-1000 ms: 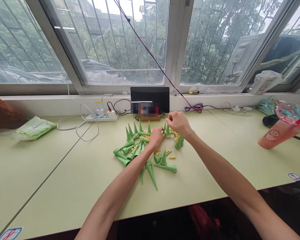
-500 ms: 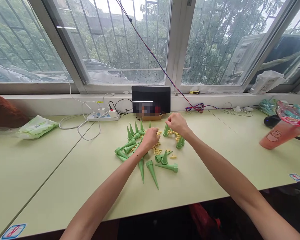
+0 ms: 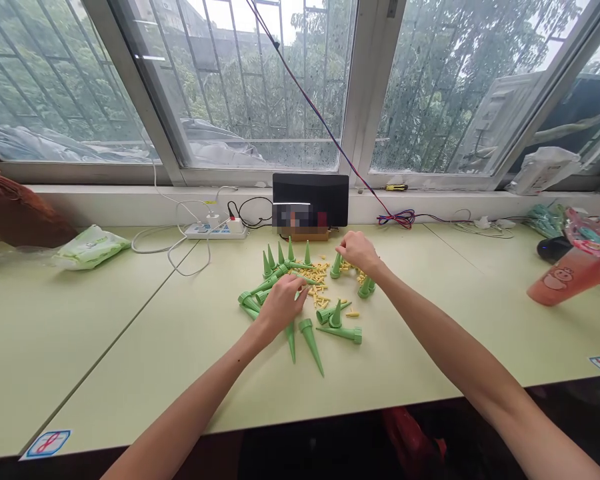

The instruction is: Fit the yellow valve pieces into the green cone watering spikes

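Pinched in my right hand (image 3: 359, 251) is the pointed tip of a green plastic plant watering spike (image 3: 335, 269), which stands upright on its wide cap. My left hand (image 3: 283, 301) hovers low over a cluster of green spikes, thumb and forefinger apart; a spike's tip shows just beyond its fingertips. Small yellow T-shaped pieces (image 3: 319, 275) lie scattered between the hands. Several more spikes stand upright (image 3: 281, 253) behind the left hand. Others lie on their sides nearer me, among them one spike (image 3: 312, 347) pointing toward the table's front edge.
A black screen (image 3: 325, 197) stands by the window sill, with a power strip (image 3: 215, 231) and white cables to its left. A packet of wipes (image 3: 91, 247) lies further left. At the right is a pink drink cup (image 3: 560, 275) beside a black mouse (image 3: 553, 249).
My left hand has drawn back toward me and slightly left from the yellow pieces, its fingers loosening. My right hand stays on the upright spike. The whole view has shifted a little.
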Tool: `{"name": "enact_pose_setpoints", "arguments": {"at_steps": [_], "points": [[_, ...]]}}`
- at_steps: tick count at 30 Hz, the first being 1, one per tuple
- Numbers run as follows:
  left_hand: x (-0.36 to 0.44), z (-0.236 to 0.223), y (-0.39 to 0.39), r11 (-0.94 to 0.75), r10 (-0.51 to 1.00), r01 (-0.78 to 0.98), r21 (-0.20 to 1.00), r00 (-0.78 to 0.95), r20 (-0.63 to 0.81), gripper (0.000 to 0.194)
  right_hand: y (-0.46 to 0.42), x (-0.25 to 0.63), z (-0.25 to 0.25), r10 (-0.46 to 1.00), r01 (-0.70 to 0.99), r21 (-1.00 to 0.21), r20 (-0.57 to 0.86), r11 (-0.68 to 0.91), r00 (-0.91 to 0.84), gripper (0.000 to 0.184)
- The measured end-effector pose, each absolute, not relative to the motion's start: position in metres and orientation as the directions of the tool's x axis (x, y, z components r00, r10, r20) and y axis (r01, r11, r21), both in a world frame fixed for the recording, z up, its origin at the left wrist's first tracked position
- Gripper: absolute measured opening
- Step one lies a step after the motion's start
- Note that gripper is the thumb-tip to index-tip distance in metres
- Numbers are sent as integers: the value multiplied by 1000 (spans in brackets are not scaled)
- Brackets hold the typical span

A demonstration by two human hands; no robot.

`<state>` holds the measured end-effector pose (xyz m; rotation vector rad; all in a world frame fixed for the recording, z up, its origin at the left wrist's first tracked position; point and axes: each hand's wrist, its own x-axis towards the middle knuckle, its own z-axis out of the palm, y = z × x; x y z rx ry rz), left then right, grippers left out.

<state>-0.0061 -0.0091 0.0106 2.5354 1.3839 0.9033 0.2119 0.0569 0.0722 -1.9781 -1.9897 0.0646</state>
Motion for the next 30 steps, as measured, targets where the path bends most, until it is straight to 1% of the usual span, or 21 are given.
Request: {"name": "enact_pose_setpoints", "arguments": {"at_steps": [7, 11, 17, 30], "points": [[-11, 5, -20, -575, 800, 715, 398, 389, 458, 21, 55, 214, 70, 983, 972, -233, 183, 35, 8, 28], [-12, 0, -21, -594, 786, 701, 394, 404, 467, 21, 55, 216, 69, 983, 972, -233, 185, 27, 17, 25], [-12, -3, -22, -597, 785, 700, 392, 407, 468, 20, 52, 218, 70, 984, 971, -237, 176, 22, 21, 28], [-15, -9, -24, -622, 762, 675, 396, 405, 505, 20, 51, 216, 68, 989, 961, -273, 147, 35, 6, 20]]}}
